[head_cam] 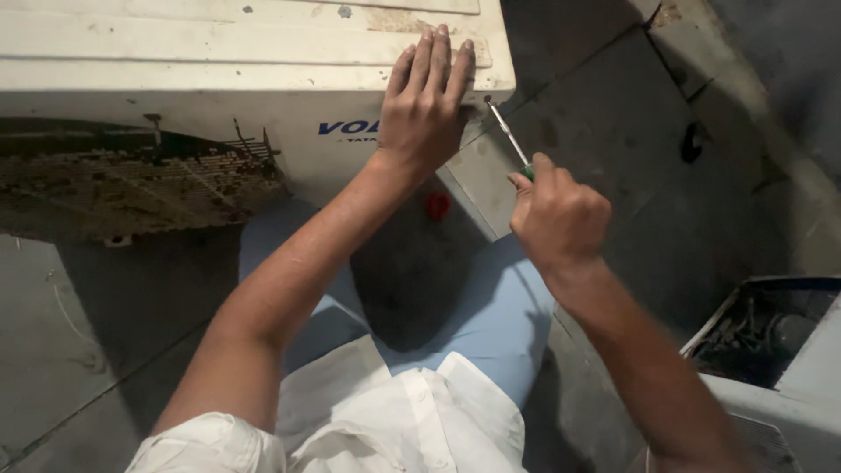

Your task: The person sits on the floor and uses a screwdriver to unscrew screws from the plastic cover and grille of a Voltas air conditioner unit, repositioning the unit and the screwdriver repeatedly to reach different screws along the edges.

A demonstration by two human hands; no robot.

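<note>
While the right hand (561, 219) has its fingers (545, 166) curled tight around the green handle of a screwdriver (508, 140), the shaft runs up and to the left from that fist, tip touching the right corner edge of the white outdoor AC unit (263, 70). So the long axis points straight at the casing. The left hand (425, 96) lies flat, fingers together, pressing the casing just beside the tip, holding nothing. A small red cap (437, 205) sits on the floor (666, 175) below, between the arms.

Right hand (559, 219) gripping screwdriver (508, 138)
</note>
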